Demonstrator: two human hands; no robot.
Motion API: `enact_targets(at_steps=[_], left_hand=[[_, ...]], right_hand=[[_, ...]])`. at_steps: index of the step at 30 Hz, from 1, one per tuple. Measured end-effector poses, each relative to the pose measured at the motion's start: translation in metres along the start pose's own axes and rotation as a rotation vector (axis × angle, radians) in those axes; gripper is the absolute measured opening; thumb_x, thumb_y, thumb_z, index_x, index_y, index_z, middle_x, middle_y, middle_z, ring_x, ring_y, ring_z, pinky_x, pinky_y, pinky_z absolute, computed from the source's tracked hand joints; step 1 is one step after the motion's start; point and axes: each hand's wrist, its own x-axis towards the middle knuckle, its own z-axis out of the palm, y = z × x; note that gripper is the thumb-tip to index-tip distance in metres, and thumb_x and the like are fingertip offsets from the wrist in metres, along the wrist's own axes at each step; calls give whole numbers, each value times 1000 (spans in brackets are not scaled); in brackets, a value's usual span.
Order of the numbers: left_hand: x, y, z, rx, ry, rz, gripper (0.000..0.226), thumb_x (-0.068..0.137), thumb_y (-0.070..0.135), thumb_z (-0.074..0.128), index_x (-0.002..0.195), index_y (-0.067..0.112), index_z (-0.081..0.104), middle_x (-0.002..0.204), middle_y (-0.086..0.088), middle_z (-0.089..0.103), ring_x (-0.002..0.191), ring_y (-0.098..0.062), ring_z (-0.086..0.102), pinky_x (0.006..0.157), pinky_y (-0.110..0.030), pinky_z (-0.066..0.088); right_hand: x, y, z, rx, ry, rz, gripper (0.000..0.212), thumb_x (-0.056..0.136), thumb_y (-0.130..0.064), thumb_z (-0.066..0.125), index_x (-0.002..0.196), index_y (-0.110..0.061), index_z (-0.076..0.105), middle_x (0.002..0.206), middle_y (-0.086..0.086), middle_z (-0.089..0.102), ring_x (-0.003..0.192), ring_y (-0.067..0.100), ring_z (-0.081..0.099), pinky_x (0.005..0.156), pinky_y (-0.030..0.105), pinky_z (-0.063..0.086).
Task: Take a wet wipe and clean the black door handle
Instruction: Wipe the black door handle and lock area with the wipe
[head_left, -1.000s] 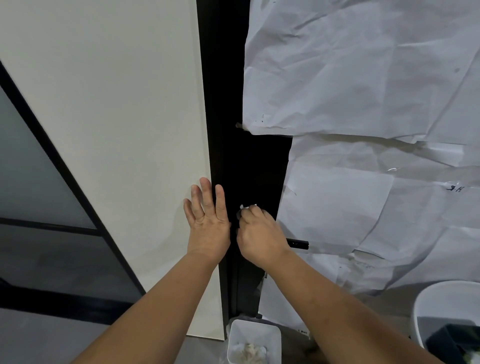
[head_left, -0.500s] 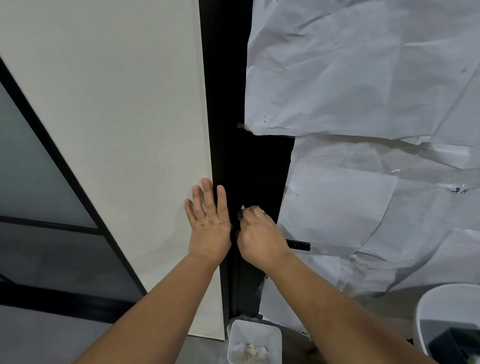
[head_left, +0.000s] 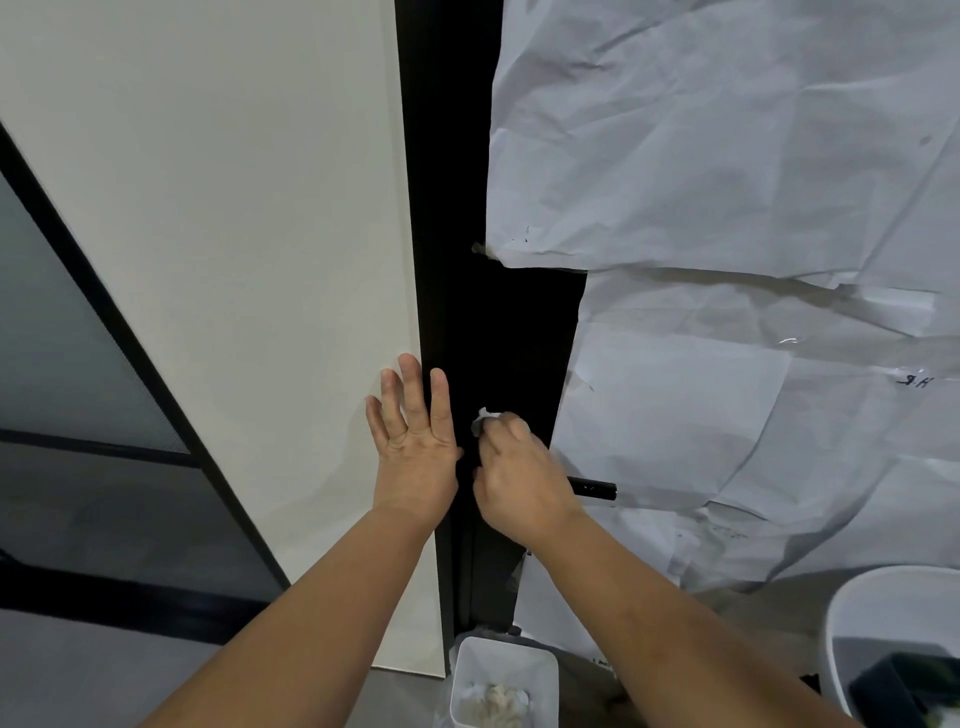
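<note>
Crumpled white paper sheets (head_left: 727, 208), several and overlapping, are covering the door from twelve to four o'clock. One cream wall panel (head_left: 234, 260) is filling nine to eleven o'clock, with the black door edge (head_left: 447, 208) running between them. Two bare hands are working near centre. The left hand (head_left: 415, 447) is lying flat, fingers spread, on the panel's edge. The right hand (head_left: 519, 478) is gripping one wet wipe (head_left: 485, 415), bunched, over the black door handle (head_left: 595, 490), whose tip is poking out at three o'clock of it. One small white bin (head_left: 504, 680) is sitting at six o'clock.
</note>
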Motion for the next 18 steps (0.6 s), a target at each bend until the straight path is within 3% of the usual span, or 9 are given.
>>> enact_targets(at_steps=[2, 5, 9, 11, 16, 18], left_hand=[[0, -1, -1, 6, 0, 2, 128, 74, 13, 80, 150, 10, -22, 154, -20, -33, 143, -44, -24, 113, -67, 7], [-1, -1, -3, -2, -12, 7, 127, 77, 22, 80, 150, 12, -25, 154, -18, -35, 143, -42, -26, 114, -65, 4], [-1, -1, -5, -24, -15, 9, 128, 78, 22, 79, 149, 14, -27, 153, -16, -37, 142, -40, -29, 114, -65, 2], [-1, -1, -5, -25, -14, 3, 130, 77, 22, 80, 148, 15, -28, 153, -15, -38, 142, -39, -30, 114, -64, 1], [-1, -1, -6, -20, -46, -4, 127, 80, 23, 78, 148, 16, -29, 153, -14, -39, 142, -39, -31, 115, -64, 2], [-1, -2, -7, -13, -49, -4, 127, 80, 25, 78, 148, 16, -29, 153, -15, -38, 142, -39, -30, 115, -64, 3]], right_hand=[[2, 1, 0, -6, -13, -22, 37, 87, -19, 55, 120, -4, 59, 123, 5, 56, 120, 21, 44, 100, 35, 46], [-5, 6, 1, 104, 48, 105, 38, 90, -21, 52, 126, -6, 55, 128, 3, 50, 119, 17, 43, 98, 27, 45], [-9, 7, 2, 167, 150, 282, 32, 90, -20, 54, 114, 0, 60, 119, 8, 51, 105, 19, 49, 90, 19, 42], [-9, 5, 2, 96, 128, 228, 35, 90, -25, 53, 113, 0, 60, 116, 8, 51, 103, 20, 48, 90, 26, 47], [-4, 0, 1, 35, -17, -5, 43, 89, -28, 53, 125, -4, 55, 130, 3, 50, 128, 17, 38, 104, 33, 42], [-2, 0, 2, 37, -12, -7, 42, 90, -27, 52, 125, -5, 55, 130, 3, 51, 129, 16, 37, 105, 33, 42]])
